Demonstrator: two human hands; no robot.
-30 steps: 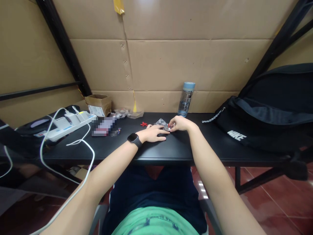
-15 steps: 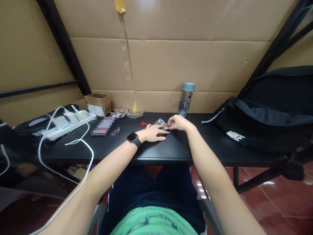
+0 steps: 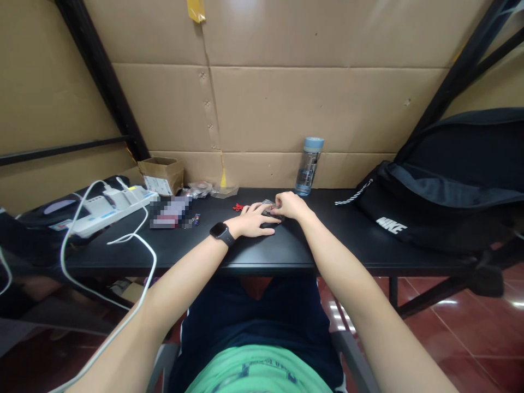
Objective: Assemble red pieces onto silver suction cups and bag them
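Note:
My left hand (image 3: 254, 220) lies flat on the black table (image 3: 262, 252), fingers spread, with its fingertips at a small clear plastic bag (image 3: 268, 202). From the right, my right hand (image 3: 290, 206) reaches in with its thumb and fingers pinched at the bag's right side. What sits between those fingers is too small to make out, though a bit of red shows there. A small red piece (image 3: 238, 207) lies on the table just left of my left fingers. A black watch is on my left wrist.
A water bottle (image 3: 309, 166) stands behind my right hand. A black backpack (image 3: 442, 191) fills the right side. On the left are a power strip (image 3: 110, 210) with white cables, an open cardboard box (image 3: 164, 176), more plastic bags (image 3: 199, 189) and a blurred flat item (image 3: 171, 213).
My right hand has moved slightly left, nearer my left fingers, and now covers more of the plastic bag. The whole view has shifted a little.

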